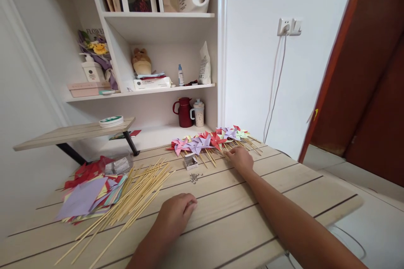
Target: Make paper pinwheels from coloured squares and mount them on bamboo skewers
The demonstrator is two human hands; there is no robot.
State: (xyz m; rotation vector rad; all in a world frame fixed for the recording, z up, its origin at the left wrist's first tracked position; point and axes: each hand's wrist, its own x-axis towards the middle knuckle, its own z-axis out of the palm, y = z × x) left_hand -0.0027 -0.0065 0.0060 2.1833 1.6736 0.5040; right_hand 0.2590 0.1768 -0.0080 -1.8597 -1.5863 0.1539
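Observation:
My right hand point(240, 158) reaches out to the sticks of a row of paper pinwheels point(208, 139) lying at the far side of the wooden table point(296, 185); its fingers touch the sticks, and I cannot tell if it grips one. My left hand point(176, 212) rests on the table with fingers curled loosely and nothing in it, just right of a pile of bamboo sticks point(132, 199). A small open box point(190, 162) and a scatter of metal pins point(195, 177) lie between the two hands.
A stack of coloured paper squares point(90, 193) lies at the left. A clear plastic box point(118, 164) sits behind it. Shelves behind hold a red jug point(184, 112), a cup point(198, 113) and other items. A small raised board point(72, 132) holds a tape roll point(111, 121). The table's edge drops off at the right.

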